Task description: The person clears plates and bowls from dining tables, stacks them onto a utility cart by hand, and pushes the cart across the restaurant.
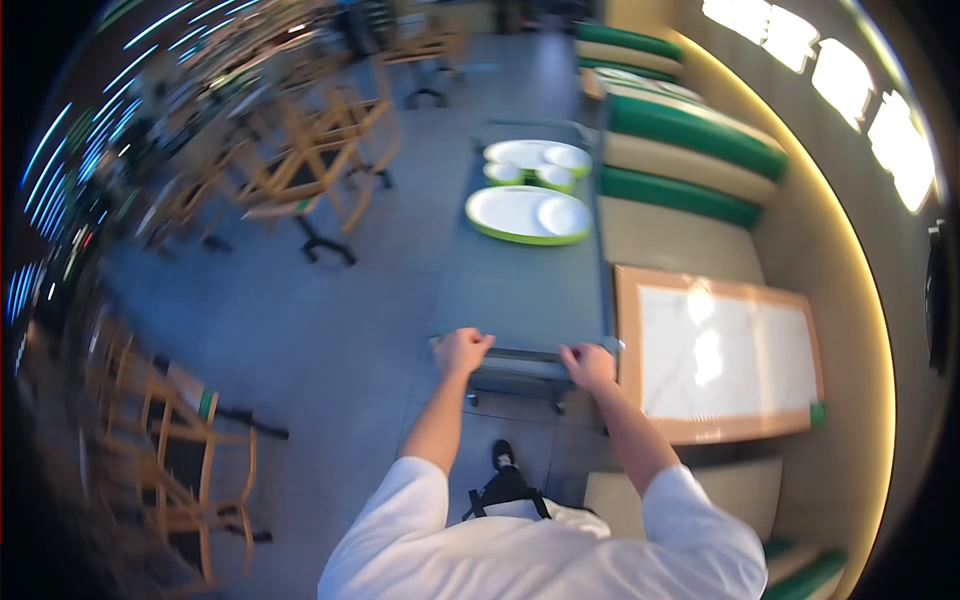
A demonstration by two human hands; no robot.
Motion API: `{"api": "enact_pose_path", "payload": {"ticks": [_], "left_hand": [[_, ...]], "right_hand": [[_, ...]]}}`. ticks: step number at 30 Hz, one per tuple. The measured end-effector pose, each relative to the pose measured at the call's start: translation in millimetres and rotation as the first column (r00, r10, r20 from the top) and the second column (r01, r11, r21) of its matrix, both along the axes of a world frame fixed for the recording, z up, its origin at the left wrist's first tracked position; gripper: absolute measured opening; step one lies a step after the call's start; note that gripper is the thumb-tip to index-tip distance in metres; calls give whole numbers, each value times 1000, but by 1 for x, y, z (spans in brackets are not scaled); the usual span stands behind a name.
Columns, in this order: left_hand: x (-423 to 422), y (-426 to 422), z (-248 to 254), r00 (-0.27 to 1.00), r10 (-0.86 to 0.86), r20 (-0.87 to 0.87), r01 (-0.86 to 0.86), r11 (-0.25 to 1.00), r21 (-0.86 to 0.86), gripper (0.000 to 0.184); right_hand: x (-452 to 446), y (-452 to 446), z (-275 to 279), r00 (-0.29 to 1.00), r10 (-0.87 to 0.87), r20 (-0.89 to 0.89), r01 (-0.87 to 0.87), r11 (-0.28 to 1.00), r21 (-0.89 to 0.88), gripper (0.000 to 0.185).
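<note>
A grey service cart (520, 295) stands in front of me. My left hand (463, 351) is closed on the left corner of its near edge, and my right hand (589, 366) is closed on the right corner. Stacked oval plates (503, 212), white with green rims, rest toward the far half of the cart top. On them lies a round white dish (563, 215). Behind these sit another oval plate (512, 153), a second round dish (568, 157) and two small green-and-white bowls, one left (502, 173) and one right (554, 176).
A marble-topped table (715, 350) with a wooden border stands close on the cart's right. Green and beige bench seats (690, 150) line the right wall. Wooden chairs (310, 165) fill the left, with more chairs (200, 460) nearer me. Grey floor (330, 330) runs between.
</note>
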State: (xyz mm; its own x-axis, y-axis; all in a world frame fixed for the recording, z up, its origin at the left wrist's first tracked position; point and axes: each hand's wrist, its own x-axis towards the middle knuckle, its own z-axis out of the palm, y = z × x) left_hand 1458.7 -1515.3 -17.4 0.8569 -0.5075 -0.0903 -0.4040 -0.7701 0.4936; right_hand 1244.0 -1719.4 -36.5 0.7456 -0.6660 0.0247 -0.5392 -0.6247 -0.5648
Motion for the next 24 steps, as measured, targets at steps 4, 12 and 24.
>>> {"api": "enact_pose_path", "payload": {"ticks": [4, 12, 24], "left_hand": [[20, -16, -7, 996, 43, 74, -51, 993, 109, 50], [94, -68, -14, 970, -233, -75, 245, 923, 296, 55], [235, -191, -34, 794, -378, -476, 568, 741, 359, 67]], "right_hand": [[24, -13, 8, 983, 71, -169, -67, 997, 25, 51], [94, -80, 0, 968, 12, -252, 3, 998, 60, 50], [197, -184, -2, 987, -77, -143, 75, 997, -24, 45]]}}
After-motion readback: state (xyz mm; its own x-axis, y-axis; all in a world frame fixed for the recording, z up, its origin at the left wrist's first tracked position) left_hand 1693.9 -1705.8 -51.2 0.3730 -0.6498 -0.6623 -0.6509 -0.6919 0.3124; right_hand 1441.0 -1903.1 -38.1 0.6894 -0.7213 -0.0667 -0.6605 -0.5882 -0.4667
